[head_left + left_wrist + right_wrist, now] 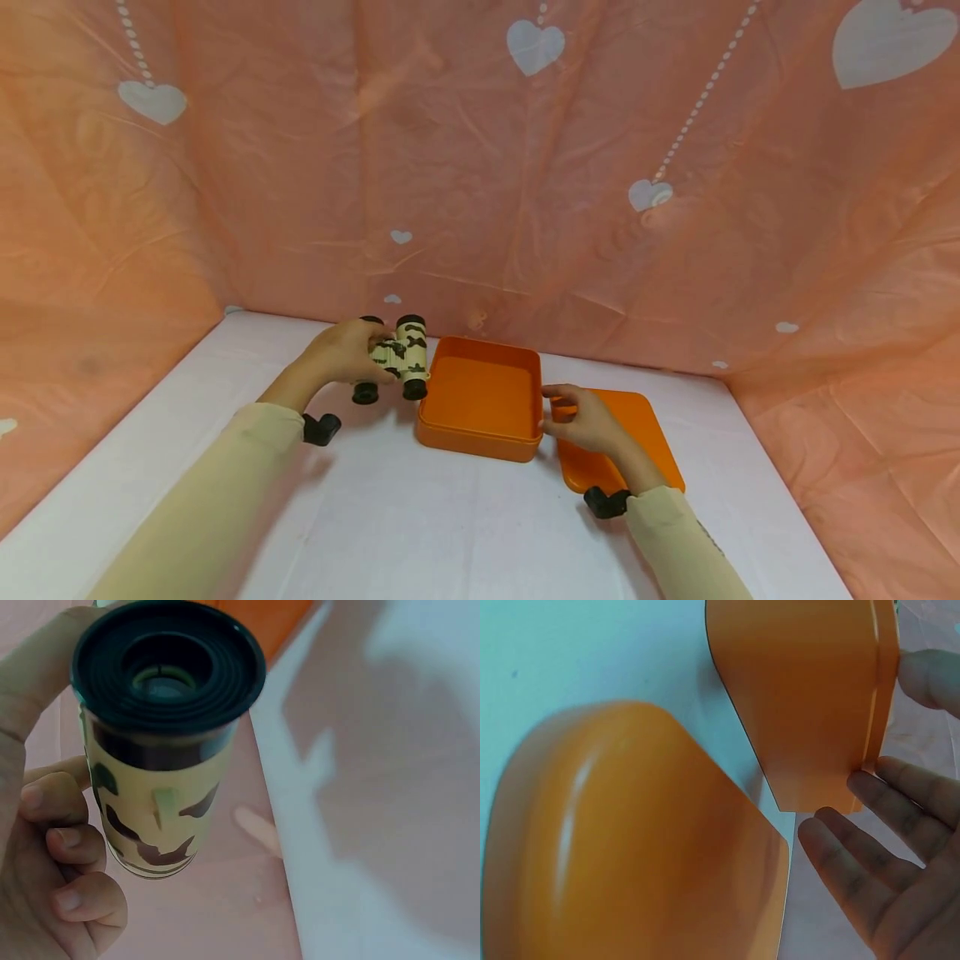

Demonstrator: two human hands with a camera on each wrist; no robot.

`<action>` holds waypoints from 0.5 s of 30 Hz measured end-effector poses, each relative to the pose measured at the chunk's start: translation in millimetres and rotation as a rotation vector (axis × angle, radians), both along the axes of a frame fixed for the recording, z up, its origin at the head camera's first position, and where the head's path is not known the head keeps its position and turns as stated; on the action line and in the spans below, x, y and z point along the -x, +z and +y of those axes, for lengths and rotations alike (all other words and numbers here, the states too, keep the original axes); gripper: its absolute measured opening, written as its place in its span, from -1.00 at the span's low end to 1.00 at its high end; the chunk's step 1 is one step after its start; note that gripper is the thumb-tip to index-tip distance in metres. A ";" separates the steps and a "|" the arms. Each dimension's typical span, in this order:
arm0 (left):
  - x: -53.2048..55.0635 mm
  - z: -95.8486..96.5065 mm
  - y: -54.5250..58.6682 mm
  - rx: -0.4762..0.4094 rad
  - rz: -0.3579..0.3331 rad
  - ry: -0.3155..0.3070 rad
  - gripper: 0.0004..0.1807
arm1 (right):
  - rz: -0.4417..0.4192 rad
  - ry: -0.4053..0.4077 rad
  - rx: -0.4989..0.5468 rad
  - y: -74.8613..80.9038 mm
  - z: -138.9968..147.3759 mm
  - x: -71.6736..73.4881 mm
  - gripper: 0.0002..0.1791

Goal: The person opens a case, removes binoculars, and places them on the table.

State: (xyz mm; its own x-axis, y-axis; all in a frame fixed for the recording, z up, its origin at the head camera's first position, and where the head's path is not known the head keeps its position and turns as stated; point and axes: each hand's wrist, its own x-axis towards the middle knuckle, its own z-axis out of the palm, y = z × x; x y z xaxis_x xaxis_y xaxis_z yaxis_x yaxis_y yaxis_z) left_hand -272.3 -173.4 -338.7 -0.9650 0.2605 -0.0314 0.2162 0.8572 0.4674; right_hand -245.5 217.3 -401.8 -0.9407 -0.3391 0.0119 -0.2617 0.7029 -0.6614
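Camouflage-patterned binoculars (412, 354) with black ends are gripped by my left hand (341, 354), just left of the orange box (476, 444). In the left wrist view, one barrel of the binoculars (161, 806) shows close up, the thumb near its black eyepiece and the fingers curled behind. The box is uncovered, and its inside looks bare. At the box's right wall, my right hand (588, 422) touches the rim with spread, relaxed fingers. The right wrist view shows that hand's fingertips (861, 782) against the wall's edge.
An orange lid (637, 425) lies on the white table (420, 517) beneath my right hand, right of the box. A pink curtain (450, 167) with white hearts hangs behind the table and along both sides.
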 end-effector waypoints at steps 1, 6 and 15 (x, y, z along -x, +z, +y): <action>-0.3 -1.9 -0.8 -0.002 -0.002 0.001 -0.11 | 0.000 0.000 0.000 -0.4 0.3 0.4 -0.38; -3.1 -9.1 -5.5 -0.021 -0.007 0.001 -0.15 | -0.006 0.004 0.012 -1.1 1.2 0.4 -0.37; -6.8 -19.8 -17.2 -0.007 -0.003 0.000 -0.19 | 0.005 0.001 0.003 -0.8 0.9 0.0 -0.37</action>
